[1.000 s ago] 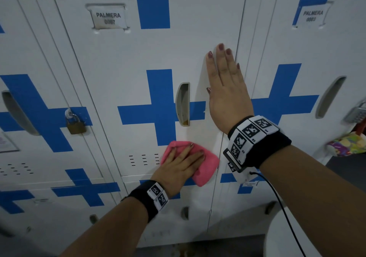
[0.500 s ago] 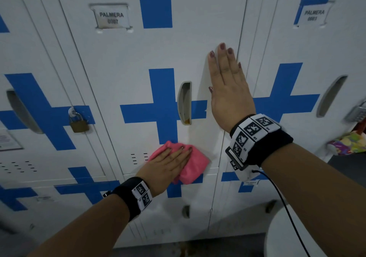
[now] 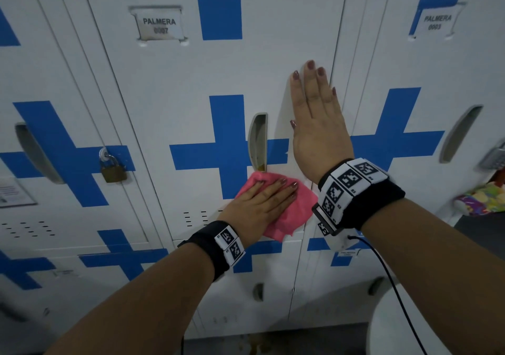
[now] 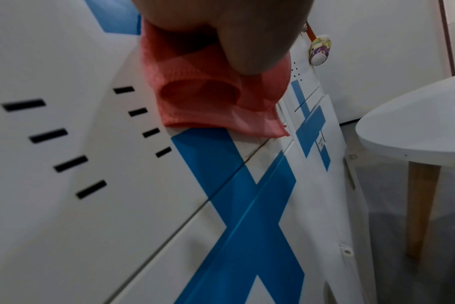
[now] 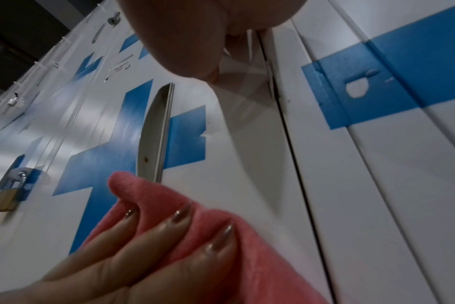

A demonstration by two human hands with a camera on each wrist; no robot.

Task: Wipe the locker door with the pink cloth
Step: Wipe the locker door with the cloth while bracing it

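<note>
— Start at the hands. What do we record?

— We find the left hand (image 3: 262, 207) flat on the cloth (image 3: 289, 212), fingers straight and spread, pressing it to the door (image 3: 169, 87); it pins the cloth but does not grip it. The right hand (image 3: 318, 125) lies flat and empty against the door's right edge, fingers together and straight, apparently bracing it.

— And the cloth's position?

— We place it low on the door, just under the handle slot (image 3: 258, 141), touching the blue cross (image 3: 226, 152), with the vents (image 3: 195, 218) just to its left.

— Handling?

— We judge it soft, light and limp: the left wrist view shows it folded, a loose corner drooping. Palm pressure over its middle should hold it; the fingers alone may let it bunch or slide on the smooth paint.

— Surroundings?

— We note a padlock (image 3: 113, 169) on the neighbouring locker.
</note>
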